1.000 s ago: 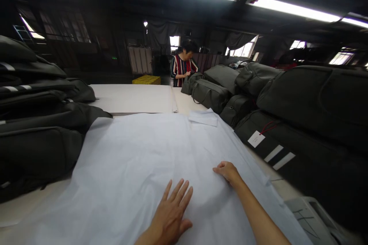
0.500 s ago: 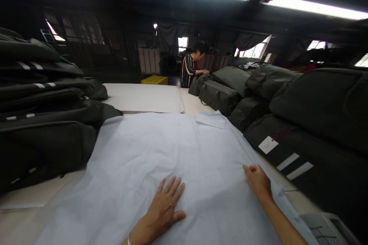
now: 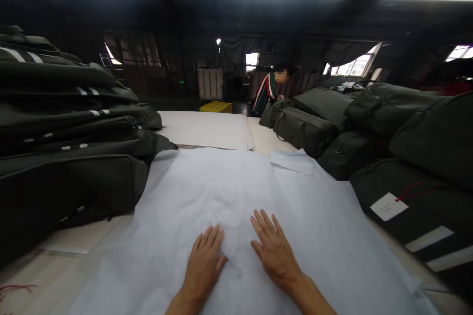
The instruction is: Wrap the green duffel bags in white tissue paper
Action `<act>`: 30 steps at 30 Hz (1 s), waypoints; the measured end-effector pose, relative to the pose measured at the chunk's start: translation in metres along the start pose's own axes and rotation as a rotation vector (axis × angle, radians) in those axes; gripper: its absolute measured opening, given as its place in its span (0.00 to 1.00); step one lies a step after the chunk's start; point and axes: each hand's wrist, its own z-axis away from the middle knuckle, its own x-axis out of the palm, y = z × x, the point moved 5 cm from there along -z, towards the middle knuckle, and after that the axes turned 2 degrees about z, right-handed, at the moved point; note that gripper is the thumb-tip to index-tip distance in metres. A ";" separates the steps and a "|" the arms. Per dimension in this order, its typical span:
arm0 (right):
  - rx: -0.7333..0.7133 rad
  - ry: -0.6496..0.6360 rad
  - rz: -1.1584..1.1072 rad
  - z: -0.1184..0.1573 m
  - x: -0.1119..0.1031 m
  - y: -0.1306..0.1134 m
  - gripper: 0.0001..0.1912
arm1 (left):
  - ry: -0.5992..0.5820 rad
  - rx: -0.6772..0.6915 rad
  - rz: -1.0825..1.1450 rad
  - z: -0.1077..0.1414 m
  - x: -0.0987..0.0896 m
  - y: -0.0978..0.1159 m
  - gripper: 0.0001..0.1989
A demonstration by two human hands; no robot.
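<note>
A large sheet of thin white material (image 3: 295, 216), lightly wrinkled, covers the table in front of me. On its left-middle part lies my left hand (image 3: 204, 258), palm down with its fingers out straight. My right hand (image 3: 273, 248) rests flat a short way to the right, fingers spread and nothing held. Near the sheet's far right corner is a small folded white piece (image 3: 292, 161). Whether anything lies under the sheet is hidden.
Dark bags are piled on the left (image 3: 99, 167) and dark duffel bags on the right (image 3: 306, 128), one with a white tag (image 3: 389, 206). Flat white boards (image 3: 203, 128) lie beyond the sheet. A person in a striped top (image 3: 264, 92) stands at the far bags, near a yellow crate (image 3: 216, 107).
My right hand has left the sheet's right side, opened, and come inward to lie flat near my left hand. The view has turned somewhat to the left.
</note>
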 end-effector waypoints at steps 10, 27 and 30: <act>0.310 -0.237 -0.019 -0.025 0.054 -0.012 0.30 | -0.143 0.028 -0.095 0.011 -0.017 0.003 0.21; 0.401 -0.216 0.077 -0.008 0.064 -0.027 0.31 | -0.223 0.217 -0.089 -0.061 -0.032 0.016 0.14; 0.419 -0.215 0.076 -0.002 0.065 -0.033 0.32 | -0.166 0.349 -0.067 -0.069 -0.032 0.023 0.20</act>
